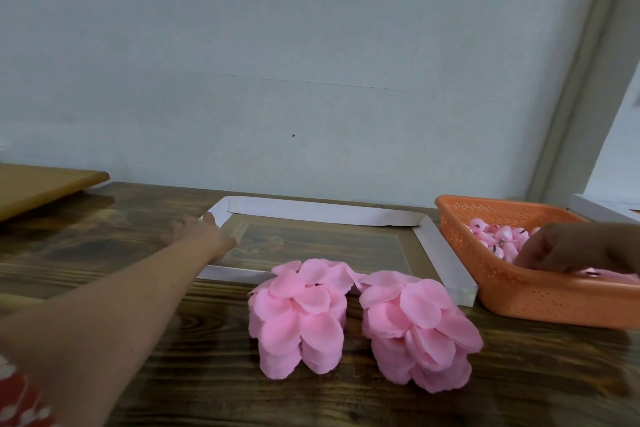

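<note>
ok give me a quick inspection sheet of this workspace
surface: dark wooden table
job's things: white frame lying flat; left petal bunch and right petal bunch, pink, at its near edge; orange basket holding pink pieces
clutter: tan board far left
grips: left hand open, touching frame's left side; right hand in basket, blurred, hold unclear
cables: nothing seen
surroundings: pale wall behind

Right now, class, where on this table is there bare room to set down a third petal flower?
Bare wood inside the white frame, behind the two petal flowers; also left of the frame, before the tan board. Crowded at right, where flowers, frame and orange basket meet.
</note>
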`<state>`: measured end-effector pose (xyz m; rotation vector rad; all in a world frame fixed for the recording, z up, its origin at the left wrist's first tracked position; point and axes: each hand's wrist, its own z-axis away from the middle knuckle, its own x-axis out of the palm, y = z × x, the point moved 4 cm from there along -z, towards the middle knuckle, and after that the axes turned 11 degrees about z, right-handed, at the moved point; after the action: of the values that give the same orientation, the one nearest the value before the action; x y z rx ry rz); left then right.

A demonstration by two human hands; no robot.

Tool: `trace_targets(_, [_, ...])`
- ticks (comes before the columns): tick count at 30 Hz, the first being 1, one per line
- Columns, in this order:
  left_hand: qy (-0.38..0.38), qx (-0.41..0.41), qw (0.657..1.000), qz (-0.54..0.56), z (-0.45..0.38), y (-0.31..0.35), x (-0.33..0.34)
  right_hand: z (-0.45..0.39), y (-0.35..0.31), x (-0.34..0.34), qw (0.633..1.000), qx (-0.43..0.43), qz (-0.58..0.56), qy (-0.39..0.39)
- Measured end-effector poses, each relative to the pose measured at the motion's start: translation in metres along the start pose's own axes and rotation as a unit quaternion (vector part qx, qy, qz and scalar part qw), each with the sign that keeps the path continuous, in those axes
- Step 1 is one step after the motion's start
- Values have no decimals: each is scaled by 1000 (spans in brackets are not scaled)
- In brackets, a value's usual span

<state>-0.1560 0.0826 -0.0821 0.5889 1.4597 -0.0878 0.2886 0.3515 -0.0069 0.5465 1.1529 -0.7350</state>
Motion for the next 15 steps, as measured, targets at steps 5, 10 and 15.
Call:
trace_targets(5, [42, 255, 961, 101, 49, 43, -50, -1, 13, -2, 994, 16, -108, 28])
trace_targets(10, [-241, 395, 885, 42, 130, 50, -51, -7, 7, 2, 986, 22, -150, 63])
trace_targets(15, [-210, 434, 876, -6, 150, 50, -35, -3, -10, 1, 995, 10, -96, 32])
